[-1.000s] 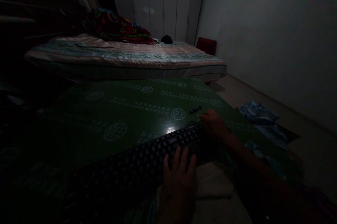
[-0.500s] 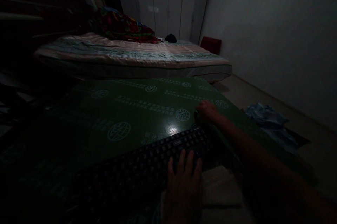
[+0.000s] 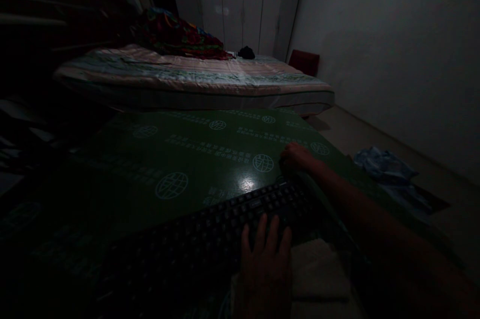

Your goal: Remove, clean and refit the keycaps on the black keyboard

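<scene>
A black keyboard (image 3: 210, 231) lies at a slant on the green table (image 3: 131, 169), which is printed with white globes and lettering. My left hand (image 3: 265, 259) rests palm down on the keyboard's near edge, its fingers spread over the keys and nothing held. Just past the keyboard's far right corner is my right hand (image 3: 297, 158), its fingers curled together. Something dark shows under them, perhaps a cable, too dim to make out. Beneath and beside my left hand lies a pale folded cloth (image 3: 318, 269).
A bed (image 3: 195, 91) with a striped sheet stands beyond the table, a red patterned blanket (image 3: 183, 36) on it. Bluish cloth (image 3: 384, 164) lies on the floor at the right. A red object (image 3: 304, 62) stands near the wall. Pale cabinets are at the back.
The view has shifted slightly, moving the scene a little to the right. My right hand's fingers look more tucked in and its wrist slightly turned. My left hand stays on the keyboard.
</scene>
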Motion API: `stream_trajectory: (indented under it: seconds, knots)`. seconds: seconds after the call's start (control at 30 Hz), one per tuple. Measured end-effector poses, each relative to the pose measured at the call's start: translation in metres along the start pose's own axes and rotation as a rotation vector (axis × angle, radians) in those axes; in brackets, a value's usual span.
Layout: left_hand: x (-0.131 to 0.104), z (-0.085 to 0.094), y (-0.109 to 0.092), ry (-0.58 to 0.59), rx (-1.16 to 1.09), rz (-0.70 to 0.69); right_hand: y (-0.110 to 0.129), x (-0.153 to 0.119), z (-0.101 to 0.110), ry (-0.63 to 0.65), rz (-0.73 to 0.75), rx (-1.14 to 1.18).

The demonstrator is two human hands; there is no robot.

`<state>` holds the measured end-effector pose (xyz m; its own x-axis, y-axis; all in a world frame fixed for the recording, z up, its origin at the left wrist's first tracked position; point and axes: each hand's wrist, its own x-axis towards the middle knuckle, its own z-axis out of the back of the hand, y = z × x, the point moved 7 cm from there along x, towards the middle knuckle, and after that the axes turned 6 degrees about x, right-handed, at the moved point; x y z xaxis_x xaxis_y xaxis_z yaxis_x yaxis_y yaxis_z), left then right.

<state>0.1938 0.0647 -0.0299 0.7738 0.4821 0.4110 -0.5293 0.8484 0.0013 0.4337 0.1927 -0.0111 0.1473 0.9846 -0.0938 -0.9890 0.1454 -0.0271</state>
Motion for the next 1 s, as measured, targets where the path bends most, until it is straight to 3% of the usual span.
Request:
stream_trajectory:
  seconds: [0.23,0.47,0.8,1.0]
  knots:
    - [0.0,-0.001,0.0,0.006,-0.001,0.001,0.003,0.009,0.002,0.008,0.038,-0.02]
    - [0.001,-0.002,0.001,0.006,-0.048,0.043,0.014,0.0,0.007,0.002,0.073,-0.02]
    - [-0.001,-0.004,0.0,-0.015,-0.025,0.019,-0.002,-0.006,0.002,-0.009,0.017,-0.042]
    - [0.0,0.0,-0.001,-0.014,0.006,-0.027,0.014,-0.015,-0.004,0.016,0.099,-0.034]
